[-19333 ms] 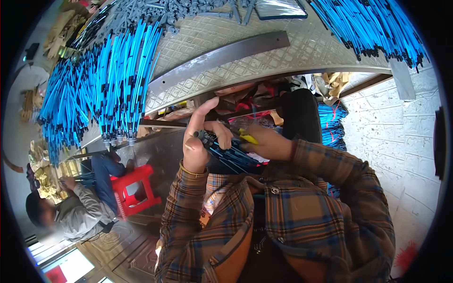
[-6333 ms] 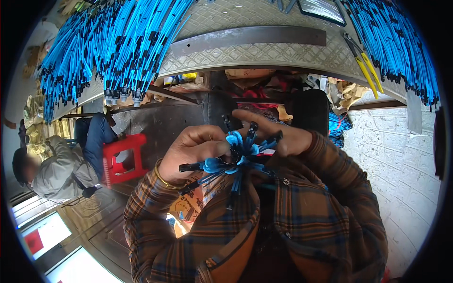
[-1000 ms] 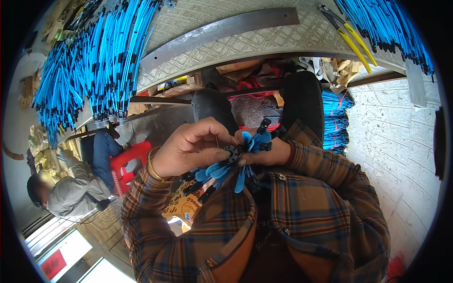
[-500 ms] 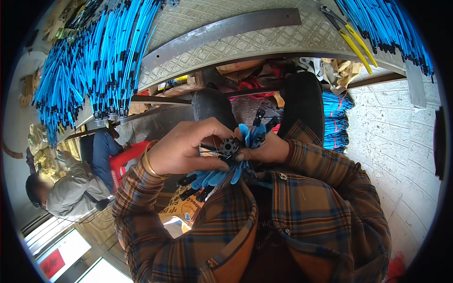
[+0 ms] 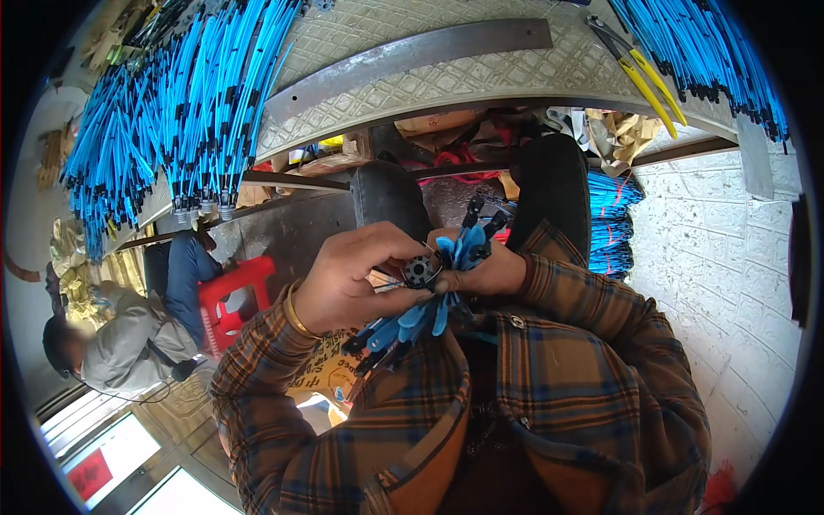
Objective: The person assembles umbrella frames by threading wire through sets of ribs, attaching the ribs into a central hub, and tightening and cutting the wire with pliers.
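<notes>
In front of my chest is a black round hub [image 5: 419,272] with holes around its face. Blue strips with black ends [image 5: 412,322] fan out around and beneath it. My left hand [image 5: 365,273], with a gold bracelet at the wrist, curls around the hub's left side, thumb and fingertips closed at its rim. A thin dark wire or cord shows between those fingers, its ends hidden. From the other side my right hand [image 5: 487,268] grips the hub and strips, its thumb just beside the hub. Most of its fingers are hidden behind the strips.
Bundles of blue rods [image 5: 202,103] with black fittings lie on the bench at far left, others [image 5: 695,51] at far right. Yellow-handled pliers [image 5: 644,77] and a metal bar [image 5: 412,64] rest there. A person [image 5: 137,335] sits at left near a red stool [image 5: 236,296].
My left hand has moved slightly right, its thumb closer to the hub. The hub and the lower strips have shifted a little rightward. My right hand has barely moved.
</notes>
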Available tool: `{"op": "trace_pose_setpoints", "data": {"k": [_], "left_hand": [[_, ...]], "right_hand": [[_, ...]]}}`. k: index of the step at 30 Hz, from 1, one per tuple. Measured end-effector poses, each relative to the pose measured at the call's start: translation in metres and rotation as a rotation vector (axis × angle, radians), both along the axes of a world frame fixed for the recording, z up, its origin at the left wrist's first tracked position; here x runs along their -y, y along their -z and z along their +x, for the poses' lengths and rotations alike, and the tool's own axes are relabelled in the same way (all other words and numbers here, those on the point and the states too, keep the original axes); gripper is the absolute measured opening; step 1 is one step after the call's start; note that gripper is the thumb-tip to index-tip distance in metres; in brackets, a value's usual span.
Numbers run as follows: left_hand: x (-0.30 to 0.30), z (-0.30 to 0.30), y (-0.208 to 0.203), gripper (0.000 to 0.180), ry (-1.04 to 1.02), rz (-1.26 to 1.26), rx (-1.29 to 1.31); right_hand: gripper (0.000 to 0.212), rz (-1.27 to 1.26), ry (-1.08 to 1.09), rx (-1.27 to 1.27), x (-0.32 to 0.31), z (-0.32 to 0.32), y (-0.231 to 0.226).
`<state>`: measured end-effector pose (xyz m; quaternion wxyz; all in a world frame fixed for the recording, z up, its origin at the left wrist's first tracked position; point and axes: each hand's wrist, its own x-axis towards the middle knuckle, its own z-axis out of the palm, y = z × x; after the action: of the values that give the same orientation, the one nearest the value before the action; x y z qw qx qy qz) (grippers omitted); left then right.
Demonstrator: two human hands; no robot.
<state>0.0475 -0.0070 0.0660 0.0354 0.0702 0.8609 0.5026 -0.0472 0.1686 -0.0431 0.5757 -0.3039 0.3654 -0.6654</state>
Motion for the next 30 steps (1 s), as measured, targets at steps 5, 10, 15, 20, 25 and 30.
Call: {"op": "trace_pose_setpoints", "data": {"k": [5,10,15,20,25,30], "left_hand": [[-0.005,0.006,-0.005,0.042,-0.063,0.034,0.043],[-0.005,0.004,-0.019,0.042,-0.023,-0.015,-0.091],[-0.002,0.006,-0.027,0.04,-0.004,-0.051,-0.108],[-0.001,0.011,-0.032,0.04,-0.03,-0.054,-0.101],[-0.005,0.016,-0.029,0.037,-0.176,-0.045,-0.114],[-0.005,0.014,-0.029,0.032,-0.173,-0.065,-0.105]], "right_hand": [[0.027,-0.024,0.007,-0.096,0.0,-0.001,0.001],[0.029,-0.078,0.028,-0.166,0.005,-0.001,-0.011],[0.034,-0.09,0.004,-0.152,0.008,0.001,-0.015],[0.037,-0.119,-0.004,-0.203,0.008,-0.003,-0.032],[0.048,-0.099,0.181,-0.308,0.009,0.009,-0.022],[0.048,-0.074,0.189,-0.304,0.008,0.011,-0.018]]}}
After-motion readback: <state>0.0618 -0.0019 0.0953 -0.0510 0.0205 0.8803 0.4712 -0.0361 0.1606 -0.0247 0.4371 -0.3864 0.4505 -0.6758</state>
